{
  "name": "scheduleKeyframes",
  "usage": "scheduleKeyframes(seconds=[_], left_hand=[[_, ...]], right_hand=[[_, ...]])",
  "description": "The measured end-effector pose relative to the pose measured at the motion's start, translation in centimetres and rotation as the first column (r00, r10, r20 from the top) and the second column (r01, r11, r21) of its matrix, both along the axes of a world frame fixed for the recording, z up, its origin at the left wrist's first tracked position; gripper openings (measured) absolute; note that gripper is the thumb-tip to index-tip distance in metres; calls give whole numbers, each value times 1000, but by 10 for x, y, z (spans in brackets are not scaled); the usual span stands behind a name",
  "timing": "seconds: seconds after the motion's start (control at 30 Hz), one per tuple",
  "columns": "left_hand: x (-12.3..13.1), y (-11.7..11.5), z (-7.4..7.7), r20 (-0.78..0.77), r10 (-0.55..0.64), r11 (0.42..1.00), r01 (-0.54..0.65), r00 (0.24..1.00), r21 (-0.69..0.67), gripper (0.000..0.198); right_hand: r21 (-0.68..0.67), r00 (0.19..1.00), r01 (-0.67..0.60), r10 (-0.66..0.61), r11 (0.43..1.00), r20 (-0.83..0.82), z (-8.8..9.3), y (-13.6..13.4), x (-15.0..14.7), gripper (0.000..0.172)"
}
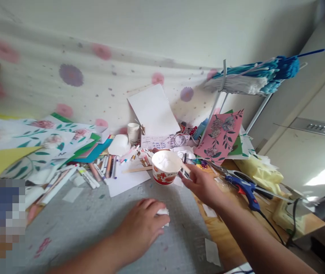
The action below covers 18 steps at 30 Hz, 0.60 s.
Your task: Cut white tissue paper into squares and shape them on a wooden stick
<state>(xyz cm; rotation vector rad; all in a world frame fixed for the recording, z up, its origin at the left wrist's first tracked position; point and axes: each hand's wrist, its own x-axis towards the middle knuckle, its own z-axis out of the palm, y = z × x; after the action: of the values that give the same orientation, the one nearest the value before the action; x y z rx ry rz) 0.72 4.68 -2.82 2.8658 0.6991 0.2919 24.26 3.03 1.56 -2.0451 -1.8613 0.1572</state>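
Note:
A red and white paper bowl [165,177] with white contents stands near the middle of the table mat. At its right side my right hand [202,186] is closed, its fingers around a pale flat stick [185,168] that meets the bowl's rim. Whether those fingers also touch the bowl is hard to tell. Lower down, my left hand [144,224] rests on the mat, fingers curled over a crumpled white tissue [164,213]. Left of the bowl, another flat wooden stick [136,169] lies over a white sheet [122,186].
Markers [94,177] and painted flower sheets [56,139] lie at the left. Stacked paper cups [133,133] stand at the back. To the right are a pink flower card [219,137], a blue glue gun [244,190] with its cord, and a rack of pipe cleaners [256,76].

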Motion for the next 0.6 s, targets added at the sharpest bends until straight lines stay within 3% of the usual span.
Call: scheduleKeyframes(seconds=[0.1, 0.23, 0.43, 0.6], left_hand=[[-10, 6, 2, 7, 97, 995, -97, 995, 22, 20], [-25, 18, 9, 31, 235, 971, -236, 972, 38, 22], [-31, 26, 16, 84, 317, 948, -314, 945, -46, 43], [-30, 32, 19, 66, 329, 942, -322, 942, -90, 29]], right_hand=[[-21, 995, -94, 94, 995, -13, 2, 15, -28, 28], [-22, 995, -95, 96, 995, 13, 5, 14, -30, 20], [-81, 972, -235, 236, 969, 0, 24, -39, -14, 16], [-183, 949, -316, 306, 931, -81, 24, -72, -3, 16]])
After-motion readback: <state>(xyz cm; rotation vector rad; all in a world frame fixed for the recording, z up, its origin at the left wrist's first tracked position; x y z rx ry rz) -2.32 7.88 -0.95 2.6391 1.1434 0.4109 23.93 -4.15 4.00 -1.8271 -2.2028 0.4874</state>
